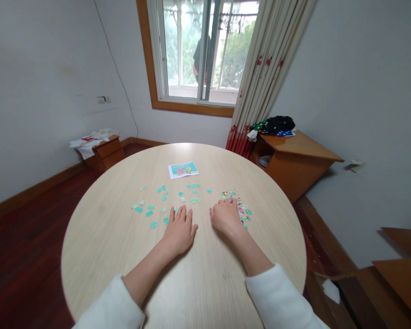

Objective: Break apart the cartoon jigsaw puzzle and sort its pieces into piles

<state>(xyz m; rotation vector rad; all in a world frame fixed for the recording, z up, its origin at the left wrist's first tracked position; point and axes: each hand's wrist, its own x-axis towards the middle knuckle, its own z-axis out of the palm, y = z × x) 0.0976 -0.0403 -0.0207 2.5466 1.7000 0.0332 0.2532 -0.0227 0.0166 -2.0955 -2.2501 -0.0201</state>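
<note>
My left hand [180, 230] lies palm down on the round table, its fingers stretched out and slightly apart. Just beyond its fingertips are scattered turquoise jigsaw pieces [153, 225], some single and some close together. My right hand [225, 215] is at the left edge of a pile of multicoloured jigsaw pieces [244, 211]. Its fingers are curled down, and the back of the hand hides whatever they may hold. Farther back lies a picture card [184, 170] with cartoon figures on a turquoise ground.
The round wooden table [99, 237] fills the middle. A brown cabinet [304, 153] with clothes on top stands behind it to the right, and a small drawer unit [108, 153] to the left. A curtain [260, 68] hangs beside the window.
</note>
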